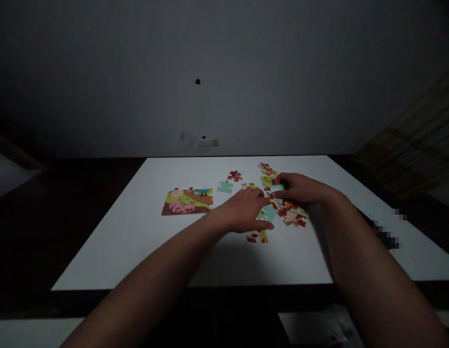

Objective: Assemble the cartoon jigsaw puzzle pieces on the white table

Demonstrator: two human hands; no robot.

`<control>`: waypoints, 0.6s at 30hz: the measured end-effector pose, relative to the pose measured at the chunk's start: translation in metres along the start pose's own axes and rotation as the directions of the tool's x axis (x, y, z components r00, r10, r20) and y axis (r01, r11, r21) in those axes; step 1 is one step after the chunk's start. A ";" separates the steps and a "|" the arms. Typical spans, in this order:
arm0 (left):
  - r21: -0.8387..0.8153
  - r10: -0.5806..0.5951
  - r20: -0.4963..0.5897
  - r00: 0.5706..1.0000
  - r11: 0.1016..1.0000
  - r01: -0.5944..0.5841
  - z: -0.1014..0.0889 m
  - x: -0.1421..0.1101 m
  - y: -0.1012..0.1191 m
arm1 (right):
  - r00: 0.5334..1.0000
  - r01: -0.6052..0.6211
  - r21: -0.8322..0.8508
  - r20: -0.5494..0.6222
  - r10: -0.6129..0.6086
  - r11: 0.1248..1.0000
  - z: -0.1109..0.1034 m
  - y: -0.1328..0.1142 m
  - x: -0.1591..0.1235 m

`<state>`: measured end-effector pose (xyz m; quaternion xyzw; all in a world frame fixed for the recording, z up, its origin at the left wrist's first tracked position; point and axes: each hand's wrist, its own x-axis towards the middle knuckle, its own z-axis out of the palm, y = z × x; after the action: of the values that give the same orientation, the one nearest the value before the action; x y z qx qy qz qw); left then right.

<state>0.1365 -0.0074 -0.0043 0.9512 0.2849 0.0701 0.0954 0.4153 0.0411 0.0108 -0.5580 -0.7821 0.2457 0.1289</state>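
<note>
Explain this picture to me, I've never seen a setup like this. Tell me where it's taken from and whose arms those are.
This picture comes from a camera worn on a person's head, looking forward and down, so the arms are the wearer's own. No machine appears. On the white table lie a joined section of a colourful jigsaw puzzle and scattered loose pieces. The left hand is spread open over the pieces, while the fingers of the right hand seem to pinch a pale green jigsaw piece.
</note>
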 end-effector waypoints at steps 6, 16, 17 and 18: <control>-0.099 0.042 -0.023 0.999 0.994 -0.044 0.001 0.004 -0.004 | 0.845 0.104 0.234 -0.534 0.039 0.967 0.001 -0.007 0.010; -0.140 0.069 -0.111 0.991 0.987 -0.084 0.004 0.008 -0.018 | 0.763 -0.033 0.301 -0.608 0.219 0.953 -0.002 -0.003 0.022; -0.160 0.061 -0.121 0.991 0.984 -0.080 0.004 0.007 -0.018 | 0.840 -0.056 0.259 -0.509 0.186 0.964 0.001 -0.009 0.020; -0.183 0.052 -0.127 0.990 0.980 -0.075 0.005 0.007 -0.019 | 0.903 -0.059 0.226 -0.402 0.149 0.972 0.005 -0.016 0.017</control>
<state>0.1331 0.0112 -0.0123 0.9406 0.2517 0.1576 0.1647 0.3946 0.0517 0.0141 -0.6220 -0.6754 0.2084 0.3370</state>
